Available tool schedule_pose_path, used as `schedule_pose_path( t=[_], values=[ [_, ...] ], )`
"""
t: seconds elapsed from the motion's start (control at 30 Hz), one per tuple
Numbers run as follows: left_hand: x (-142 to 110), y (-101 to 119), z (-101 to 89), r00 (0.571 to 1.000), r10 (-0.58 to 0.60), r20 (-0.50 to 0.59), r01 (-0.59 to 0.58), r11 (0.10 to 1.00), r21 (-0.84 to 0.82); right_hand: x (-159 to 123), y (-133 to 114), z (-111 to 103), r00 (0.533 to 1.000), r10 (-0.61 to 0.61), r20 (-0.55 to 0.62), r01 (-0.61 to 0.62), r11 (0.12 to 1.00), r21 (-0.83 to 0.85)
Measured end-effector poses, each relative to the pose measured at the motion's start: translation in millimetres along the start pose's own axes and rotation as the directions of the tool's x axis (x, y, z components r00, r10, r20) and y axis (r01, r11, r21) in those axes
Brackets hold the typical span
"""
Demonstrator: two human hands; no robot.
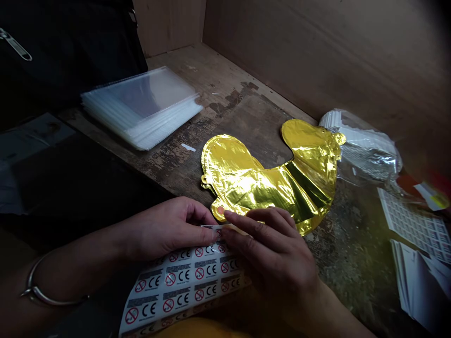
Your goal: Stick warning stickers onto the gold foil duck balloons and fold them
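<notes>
A sheet of printed CE labels [183, 277] with red warning circles is held near the front edge of the table. My left hand [176, 225] pinches its top edge between thumb and fingers. Beside it, my right hand [278, 253] has thumb and fingertips closed at the same edge, with the index finger reaching to the gold foil. Just beyond both hands lies a flat, shiny gold foil balloon [243, 183], curved like a C. A small reddish spot shows on its near tab. Whether a single label is peeled between the fingertips is hidden.
A stack of clear plastic sleeves [141, 112] sits at the back left, near a black bag [70, 51]. To the right are a plastic-wrapped white bundle [366, 145], another label sheet [416, 220] and folded white papers [419, 281]. A wooden panel [317, 56] rises behind.
</notes>
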State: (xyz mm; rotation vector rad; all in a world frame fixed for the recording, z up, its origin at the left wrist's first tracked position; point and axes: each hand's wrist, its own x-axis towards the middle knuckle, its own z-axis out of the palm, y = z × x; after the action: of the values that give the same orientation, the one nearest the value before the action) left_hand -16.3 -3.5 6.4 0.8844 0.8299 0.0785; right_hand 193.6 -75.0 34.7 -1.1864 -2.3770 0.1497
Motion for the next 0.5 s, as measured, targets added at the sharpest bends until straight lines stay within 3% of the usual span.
schedule_pose_path(
  t=[0.2, 0.3, 0.4, 0.47, 0.5],
  values=[
    [1, 1, 0.3, 1.000, -0.014, -0.003, 0.014, 0.999, 0.048, 10, 5, 5, 0.982, 0.185, 0.042, -0.190, 0.946, 0.263],
    [1, 2, 2.5, 1.000, -0.011, 0.014, 0.010, 0.997, 0.072, 16, 2, 4, 0.972, 0.224, 0.064, -0.233, 0.922, 0.308],
    [-3, 3, -0.1, 1.000, 0.008, 0.001, -0.008, 0.970, 0.241, 20, -3, -5, 0.965, 0.256, 0.060, -0.262, 0.913, 0.312],
    [-9, 3, -5.2, 0.979, 0.201, -0.043, -0.145, 0.825, 0.546, 23, -1, -13, 0.934, 0.356, 0.025, -0.344, 0.881, 0.324],
    [-13, 3, -8.1, 0.924, 0.380, -0.049, -0.230, 0.653, 0.721, 24, 2, -15, 0.898, 0.441, -0.010, -0.411, 0.844, 0.344]
  ],
)
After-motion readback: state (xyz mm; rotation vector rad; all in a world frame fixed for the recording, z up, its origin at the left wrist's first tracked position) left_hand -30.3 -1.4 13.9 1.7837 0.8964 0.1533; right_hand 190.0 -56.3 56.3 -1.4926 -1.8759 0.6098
